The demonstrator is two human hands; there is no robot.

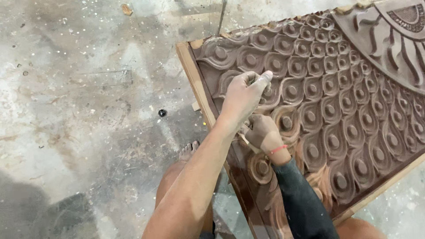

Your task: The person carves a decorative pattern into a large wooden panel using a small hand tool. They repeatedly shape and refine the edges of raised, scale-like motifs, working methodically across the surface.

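- Nearest the camera: two forearms reaching away over a large carved wooden panel (pixel 336 110), the left one bare, the right one in a dark sleeve (pixel 301 199) with a thin red band (pixel 278 149) at the wrist.
- Left hand (pixel 242 95): curled, fingers bent onto the carving near the panel's left edge, thumb stretched along the top; whether anything is pinched under it cannot be told.
- Right hand (pixel 262 132): just nearer than the left and touching it, clenched around a slim pale tool (pixel 244 139), only a short end showing.
- Panel: lying tilted across the concrete floor (pixel 79 97), with a pale plain border (pixel 195 84), rows of scale-like loops each holding a round boss, and a fan-shaped motif (pixel 398 31) at the far right.
- Progress, judged from colour: most scales look dark and even, seemingly finished; a lighter, rawer orange patch near the hands and toward the near edge seems left to work.
- Bare toes (pixel 189 149) on the floor to the left of the panel, beside the left arm.
- Small dark round object (pixel 162 113) on the dusty, speckled floor farther left.
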